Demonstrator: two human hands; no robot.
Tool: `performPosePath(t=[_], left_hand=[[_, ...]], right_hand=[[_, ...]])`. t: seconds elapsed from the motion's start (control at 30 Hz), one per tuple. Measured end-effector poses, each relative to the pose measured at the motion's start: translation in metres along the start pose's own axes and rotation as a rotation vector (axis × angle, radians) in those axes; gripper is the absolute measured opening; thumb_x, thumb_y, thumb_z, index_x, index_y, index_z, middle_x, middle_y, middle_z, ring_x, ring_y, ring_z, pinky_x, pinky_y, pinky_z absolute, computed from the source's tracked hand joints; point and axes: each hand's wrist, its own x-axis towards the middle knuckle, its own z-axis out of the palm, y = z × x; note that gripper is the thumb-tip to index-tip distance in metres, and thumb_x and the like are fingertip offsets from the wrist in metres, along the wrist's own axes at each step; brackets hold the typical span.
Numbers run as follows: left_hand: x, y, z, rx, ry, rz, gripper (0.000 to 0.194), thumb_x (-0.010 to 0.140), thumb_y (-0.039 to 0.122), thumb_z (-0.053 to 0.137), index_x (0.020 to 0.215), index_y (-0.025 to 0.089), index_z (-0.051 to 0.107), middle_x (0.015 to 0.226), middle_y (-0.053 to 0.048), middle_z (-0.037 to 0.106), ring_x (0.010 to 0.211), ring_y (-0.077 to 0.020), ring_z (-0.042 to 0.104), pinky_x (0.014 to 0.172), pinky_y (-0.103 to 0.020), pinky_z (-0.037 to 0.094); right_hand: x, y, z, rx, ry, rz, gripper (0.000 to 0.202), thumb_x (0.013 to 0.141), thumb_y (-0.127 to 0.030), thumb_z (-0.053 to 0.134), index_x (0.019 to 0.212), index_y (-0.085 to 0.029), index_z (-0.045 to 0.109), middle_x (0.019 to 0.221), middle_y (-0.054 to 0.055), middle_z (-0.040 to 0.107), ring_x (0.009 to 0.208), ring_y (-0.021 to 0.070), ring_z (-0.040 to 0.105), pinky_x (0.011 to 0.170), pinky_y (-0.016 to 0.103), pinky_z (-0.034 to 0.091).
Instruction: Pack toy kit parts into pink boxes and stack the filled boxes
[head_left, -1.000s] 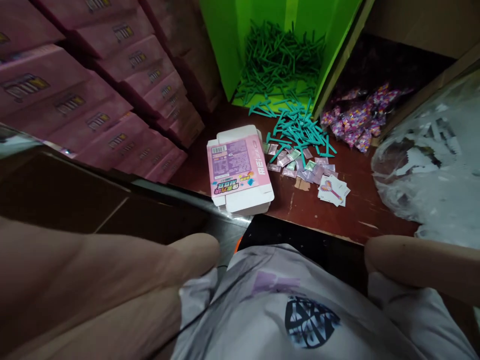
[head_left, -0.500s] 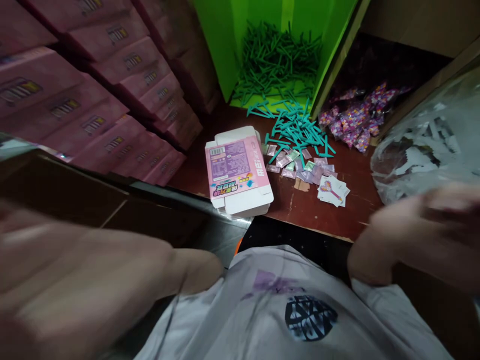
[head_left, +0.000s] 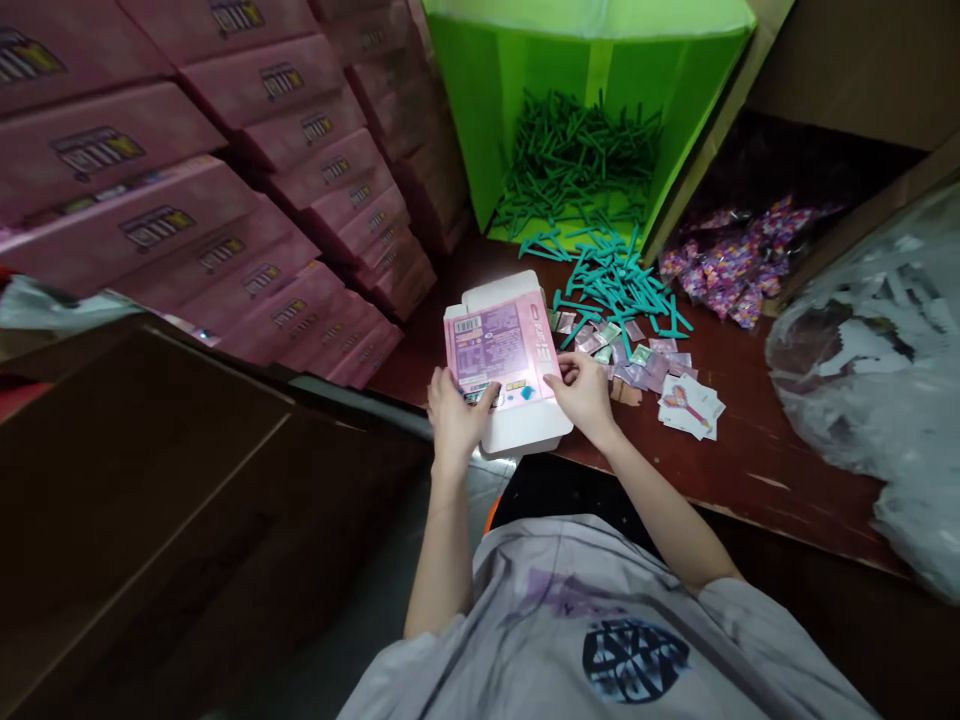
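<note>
In the head view, the left hand [head_left: 456, 418] and right hand [head_left: 588, 397] have just come in, seeming to start on the flat pink box [head_left: 495, 342], holding its sides, thumbs on top, in front of the green bin [head_left: 469, 115], its long way pointing toward the bin's left wall.

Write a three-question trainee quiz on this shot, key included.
1. True or false: the left hand and the right hand are both at the pink carton.
2. Pick one. The white cards lie closest to: A) the left hand; B) the sachets; C) the stacked pink boxes.
3. Fill in: the teal sticks lie inside and in front of an open ____ box.

Key: 1 true; 2 B; 3 green.
</note>
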Motion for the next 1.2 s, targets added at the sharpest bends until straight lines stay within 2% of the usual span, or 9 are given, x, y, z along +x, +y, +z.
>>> performPosePath(t=[0.1, 0.23, 0.43, 0.57, 0.7, 0.83, 1.0, 1.1, 1.2], left_hand=[[0.002, 0.007, -0.018, -0.099, 0.053, -0.007, 0.083, 0.063, 0.052, 0.078, 0.130, 0.012, 0.048, 0.148, -0.023, 0.038, 0.143, -0.0376, 0.029, 0.117, -0.054, 0.025], [-0.009, 0.029, -0.029, -0.525, 0.020, 0.028, 0.074, 0.069, 0.073, 0.063, 0.112, 0.013, 0.060, 0.118, -0.016, 0.063, 0.115, -0.0310, 0.060, 0.100, -0.043, 0.048], [-0.046, 0.092, 0.007, -0.871, -0.072, 0.052, 0.066, 0.083, 0.077, 0.037, 0.089, 0.017, 0.064, 0.084, -0.005, 0.066, 0.086, -0.0188, 0.064, 0.082, -0.030, 0.053], [-0.078, 0.115, 0.037, -1.020, -0.445, 0.044, 0.045, 0.071, 0.060, 0.070, 0.081, 0.017, 0.061, 0.070, 0.001, 0.062, 0.066, -0.0143, 0.058, 0.065, -0.025, 0.049], [-0.106, 0.114, 0.067, -1.002, -0.837, 0.052, 0.038, 0.074, 0.046, 0.072, 0.097, 0.016, 0.063, 0.088, -0.003, 0.067, 0.078, -0.0171, 0.062, 0.073, -0.027, 0.049], [-0.118, 0.105, 0.087, -0.916, -0.702, 0.264, 0.040, 0.075, 0.041, 0.071, 0.108, 0.019, 0.065, 0.110, -0.006, 0.065, 0.105, -0.0220, 0.059, 0.096, -0.032, 0.043], [-0.128, 0.094, 0.097, -0.814, -0.742, 0.129, 0.034, 0.088, 0.044, 0.054, 0.077, 0.015, 0.070, 0.092, -0.007, 0.066, 0.092, -0.0201, 0.062, 0.087, -0.031, 0.045], [-0.133, 0.086, 0.105, -0.980, -0.720, -0.057, 0.042, 0.074, 0.045, 0.070, 0.106, 0.018, 0.066, 0.098, -0.006, 0.069, 0.091, -0.0198, 0.064, 0.083, -0.031, 0.048], [-0.134, 0.077, 0.113, -0.959, -0.712, -0.142, 0.041, 0.067, 0.052, 0.075, 0.083, 0.015, 0.067, 0.082, -0.007, 0.071, 0.078, -0.0200, 0.066, 0.075, -0.031, 0.050]], right_hand=[[-0.014, -0.018, -0.011, 0.262, -0.003, 0.053, 0.021, 0.071, -0.026, 0.067, 0.089, -0.018, 0.062, 0.087, 0.006, 0.069, 0.078, 0.0189, 0.066, 0.070, 0.031, 0.055], [-0.041, -0.035, -0.041, 0.374, -0.127, 0.059, 0.031, 0.077, -0.041, 0.068, 0.098, -0.019, 0.063, 0.091, 0.006, 0.072, 0.083, 0.0204, 0.069, 0.074, 0.031, 0.057], [-0.083, -0.023, -0.086, 0.136, 0.086, 0.107, 0.040, 0.075, -0.045, 0.073, 0.104, -0.018, 0.068, 0.094, 0.007, 0.074, 0.084, 0.0240, 0.069, 0.075, 0.035, 0.057], [-0.100, 0.009, -0.139, 0.321, 0.048, 0.235, 0.044, 0.066, -0.054, 0.079, 0.088, -0.017, 0.070, 0.086, 0.008, 0.074, 0.077, 0.0257, 0.070, 0.071, 0.039, 0.059], [-0.115, 0.038, -0.177, 0.391, 0.355, 0.182, 0.054, 0.071, -0.050, 0.076, 0.115, -0.021, 0.062, 0.109, 0.009, 0.071, 0.096, 0.0264, 0.068, 0.081, 0.040, 0.057], [-0.129, 0.060, -0.168, 0.339, 0.276, 0.139, 0.058, 0.070, -0.040, 0.078, 0.123, -0.025, 0.059, 0.115, 0.005, 0.067, 0.096, 0.0212, 0.066, 0.079, 0.032, 0.055], [-0.135, 0.081, -0.148, 0.450, 0.333, 0.295, 0.039, 0.079, -0.046, 0.063, 0.054, -0.018, 0.056, 0.049, -0.002, 0.050, 0.047, 0.0121, 0.046, 0.048, 0.025, 0.039], [-0.132, 0.086, -0.145, 0.498, 0.365, 0.247, 0.021, 0.074, -0.039, 0.068, 0.075, -0.019, 0.065, 0.075, 0.002, 0.067, 0.066, 0.0164, 0.060, 0.062, 0.027, 0.048], [-0.130, 0.091, -0.141, 0.439, 0.325, 0.207, 0.026, 0.077, -0.045, 0.066, 0.082, -0.019, 0.068, 0.089, 0.006, 0.072, 0.079, 0.0215, 0.066, 0.073, 0.034, 0.052]])
